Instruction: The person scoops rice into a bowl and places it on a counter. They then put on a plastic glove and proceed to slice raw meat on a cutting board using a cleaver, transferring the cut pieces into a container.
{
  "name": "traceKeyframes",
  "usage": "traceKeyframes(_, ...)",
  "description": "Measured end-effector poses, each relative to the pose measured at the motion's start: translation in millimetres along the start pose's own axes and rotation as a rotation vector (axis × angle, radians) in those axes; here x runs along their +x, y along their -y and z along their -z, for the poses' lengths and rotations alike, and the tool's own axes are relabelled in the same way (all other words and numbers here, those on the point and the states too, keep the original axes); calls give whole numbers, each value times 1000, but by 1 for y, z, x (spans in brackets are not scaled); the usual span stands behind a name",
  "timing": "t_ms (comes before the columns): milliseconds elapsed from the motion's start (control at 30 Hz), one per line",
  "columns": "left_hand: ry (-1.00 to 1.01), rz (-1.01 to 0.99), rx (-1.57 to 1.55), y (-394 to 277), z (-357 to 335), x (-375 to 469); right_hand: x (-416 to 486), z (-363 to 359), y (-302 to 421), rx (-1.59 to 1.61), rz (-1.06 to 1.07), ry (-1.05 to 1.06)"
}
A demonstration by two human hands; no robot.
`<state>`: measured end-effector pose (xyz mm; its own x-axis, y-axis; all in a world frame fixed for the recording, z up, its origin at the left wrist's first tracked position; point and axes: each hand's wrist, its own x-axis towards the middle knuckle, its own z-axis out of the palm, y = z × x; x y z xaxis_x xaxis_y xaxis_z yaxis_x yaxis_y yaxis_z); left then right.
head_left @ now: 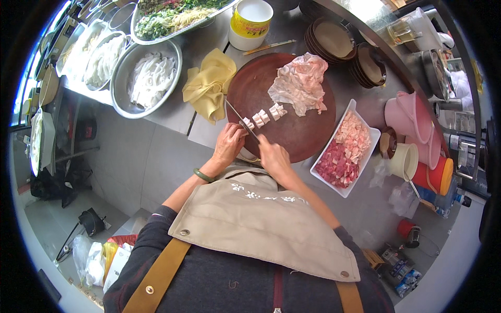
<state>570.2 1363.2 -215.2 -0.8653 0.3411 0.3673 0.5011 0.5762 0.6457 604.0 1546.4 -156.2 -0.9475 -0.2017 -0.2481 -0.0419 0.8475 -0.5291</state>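
My right hand [275, 155] grips the handle of a kitchen knife [239, 117], whose blade slants up and left across the near left part of a round brown chopping board [309, 137]. Against the blade, the bent fingers of my left hand [231, 141] press down on a strip of pale meat or fat, mostly hidden beneath them. To the right of the blade, cut white-pink pieces [261, 118] lie in a row of small clusters. A large crumpled sheet of raw fatty skin or fat [299, 84] rests at the board's far right.
Left of the board lies a yellow cloth [211, 84], with a steel bowl of white noodles [146, 113] beyond. A white tray [370, 144] holds diced pink fat and red meat. Stacked brown dishes [332, 39], a yellow-labelled tub [250, 25] and pink buckets [409, 113] stand around.
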Motion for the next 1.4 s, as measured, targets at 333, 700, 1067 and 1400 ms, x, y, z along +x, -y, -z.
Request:
traceKeyframes(333, -81, 78, -82, -9, -19, 19, -61, 44, -27, 135, -46, -117)
traceKeyframes(700, -78, 60, -47, -4, -15, 8, -58, 42, -23, -27, 9, 40)
traceKeyframes(1067, -249, 238, 27, -11, -37, -1, -15, 17, -25, -111, 7, 57)
traceKeyframes(1400, -468, 491, -6, -40, -18, -69, -44, 62, -80, 110, 391, -275)
